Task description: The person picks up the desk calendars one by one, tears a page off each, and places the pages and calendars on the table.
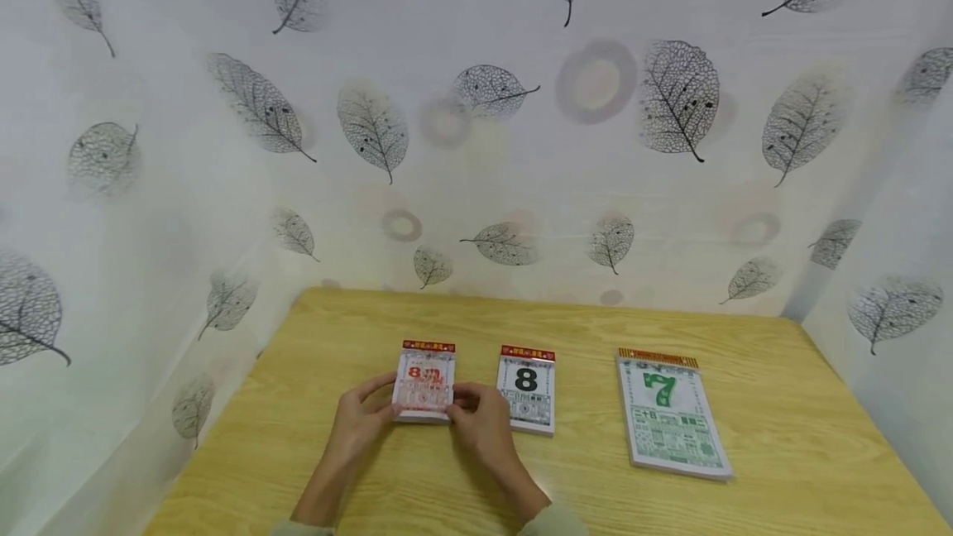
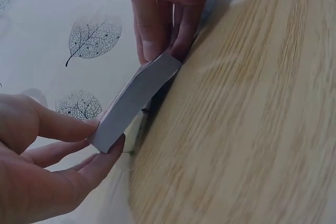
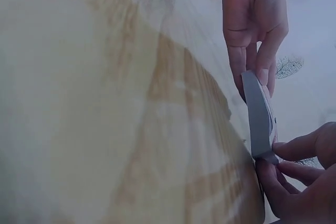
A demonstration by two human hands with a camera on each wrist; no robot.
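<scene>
My left hand [image 1: 357,420] and right hand [image 1: 480,420] pinch the lower corners of the red-numbered calendar pad [image 1: 423,381], just left of the black-8 calendar pad [image 1: 527,388] on the wooden table [image 1: 782,437].

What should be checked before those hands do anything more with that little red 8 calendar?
1. Left hand pinches the red 8 pad at its left edge: ok.
2. Right hand pinches its right edge: ok.
3. Pad's near edge raised off the table: ok, seen in the wrist views.
4. Gap to the black 8 pad: narrow, but apart: ok.
5. Green 7 pad well clear on the right: ok.
6. Top sheet loose: cannot tell.
</scene>
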